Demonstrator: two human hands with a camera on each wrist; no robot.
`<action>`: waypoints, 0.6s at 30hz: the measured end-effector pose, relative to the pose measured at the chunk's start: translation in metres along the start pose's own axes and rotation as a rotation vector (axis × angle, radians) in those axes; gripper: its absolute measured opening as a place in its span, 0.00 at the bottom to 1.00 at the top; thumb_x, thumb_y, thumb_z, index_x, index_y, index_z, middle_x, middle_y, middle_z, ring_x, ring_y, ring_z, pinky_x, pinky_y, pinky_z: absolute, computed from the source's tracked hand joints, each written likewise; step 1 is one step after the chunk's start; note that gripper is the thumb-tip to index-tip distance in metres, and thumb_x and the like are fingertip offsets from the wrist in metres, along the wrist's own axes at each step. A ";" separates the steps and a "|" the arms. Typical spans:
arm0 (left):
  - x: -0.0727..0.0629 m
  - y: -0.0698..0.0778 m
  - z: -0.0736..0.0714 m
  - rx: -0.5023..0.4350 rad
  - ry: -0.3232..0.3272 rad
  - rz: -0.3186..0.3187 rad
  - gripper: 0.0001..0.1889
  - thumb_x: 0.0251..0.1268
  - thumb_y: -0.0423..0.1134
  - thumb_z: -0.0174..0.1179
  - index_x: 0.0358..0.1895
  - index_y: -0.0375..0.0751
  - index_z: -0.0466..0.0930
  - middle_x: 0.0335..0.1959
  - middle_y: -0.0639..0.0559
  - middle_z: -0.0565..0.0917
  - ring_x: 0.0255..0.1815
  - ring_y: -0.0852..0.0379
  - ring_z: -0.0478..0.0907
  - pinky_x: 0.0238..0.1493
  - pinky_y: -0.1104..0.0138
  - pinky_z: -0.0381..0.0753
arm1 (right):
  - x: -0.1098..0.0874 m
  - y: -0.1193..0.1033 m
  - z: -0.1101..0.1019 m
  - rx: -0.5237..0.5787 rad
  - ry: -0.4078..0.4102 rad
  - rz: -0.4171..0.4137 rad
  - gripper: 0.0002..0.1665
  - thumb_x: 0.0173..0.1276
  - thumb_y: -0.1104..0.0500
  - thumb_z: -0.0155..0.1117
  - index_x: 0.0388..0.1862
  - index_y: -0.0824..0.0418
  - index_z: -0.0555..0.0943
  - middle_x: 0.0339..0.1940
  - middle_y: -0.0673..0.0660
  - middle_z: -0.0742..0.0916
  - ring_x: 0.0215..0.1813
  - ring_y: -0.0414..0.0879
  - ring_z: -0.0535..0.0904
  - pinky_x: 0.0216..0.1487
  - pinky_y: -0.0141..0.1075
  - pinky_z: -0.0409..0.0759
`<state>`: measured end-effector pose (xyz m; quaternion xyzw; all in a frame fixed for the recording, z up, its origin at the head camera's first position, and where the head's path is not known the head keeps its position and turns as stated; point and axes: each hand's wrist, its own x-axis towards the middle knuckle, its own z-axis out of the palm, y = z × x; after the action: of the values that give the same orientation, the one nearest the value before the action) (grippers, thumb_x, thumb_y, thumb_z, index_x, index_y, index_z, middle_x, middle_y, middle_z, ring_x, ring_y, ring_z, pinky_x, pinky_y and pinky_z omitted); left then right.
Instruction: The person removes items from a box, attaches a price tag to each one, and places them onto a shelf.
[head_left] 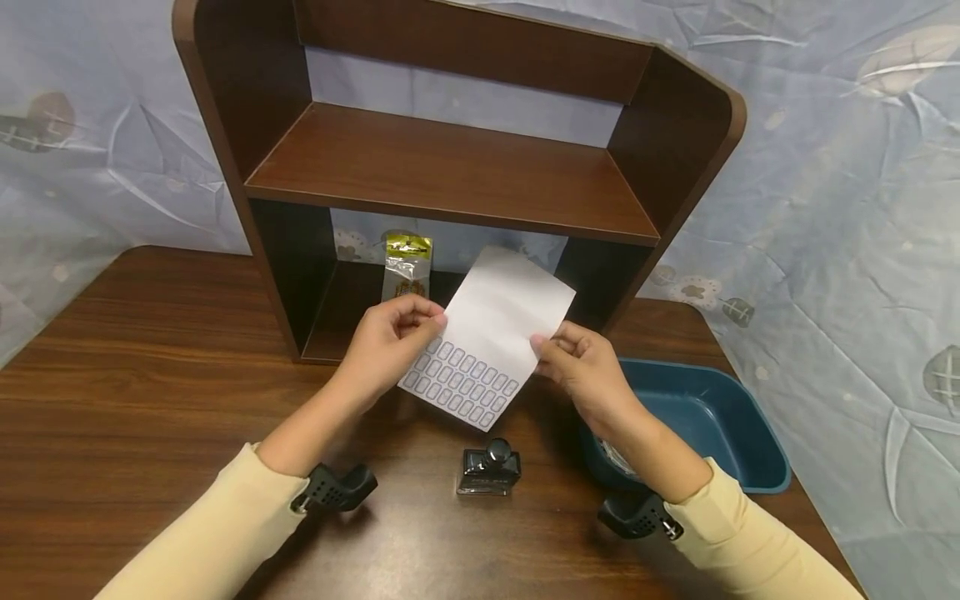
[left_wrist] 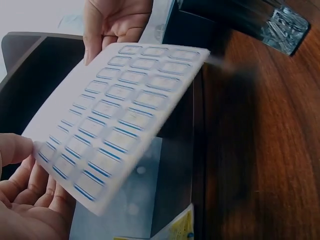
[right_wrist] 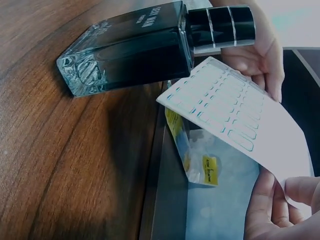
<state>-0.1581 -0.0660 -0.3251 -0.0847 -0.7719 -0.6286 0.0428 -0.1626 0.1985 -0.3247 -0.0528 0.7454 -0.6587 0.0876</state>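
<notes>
A white sheet of blue-bordered labels (head_left: 506, 308) is held up in front of the shelf, tilted, with its printed labels in rows at the near end. My left hand (head_left: 386, 346) pinches its left edge between thumb and fingers. On the opposite edge, my right hand (head_left: 588, 371) pinches the sheet the same way. Below the sheet, a dark perfume bottle (head_left: 489, 471) with a round black cap stands upright on the table, touched by neither hand. The right wrist view shows the bottle's (right_wrist: 135, 50) clear glass base and pale lettering.
A brown wooden shelf unit (head_left: 450, 167) stands at the back of the table. In its lower compartment leans a clear packet with a yellow top (head_left: 408, 258). To the right sits a blue plastic basin (head_left: 750, 433), with something clear inside, partly hidden by my right forearm.
</notes>
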 end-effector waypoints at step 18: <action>-0.005 -0.009 -0.002 -0.011 -0.112 0.050 0.08 0.74 0.30 0.62 0.49 0.27 0.84 0.39 0.33 0.88 0.30 0.62 0.84 0.32 0.71 0.85 | -0.001 0.001 -0.007 0.101 0.045 0.063 0.11 0.80 0.59 0.61 0.49 0.68 0.77 0.39 0.46 0.91 0.46 0.39 0.88 0.52 0.29 0.88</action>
<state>-0.1547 -0.0699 -0.3339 -0.1392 -0.7674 -0.6257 0.0146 -0.1632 0.2061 -0.3251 -0.0101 0.7143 -0.6935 0.0941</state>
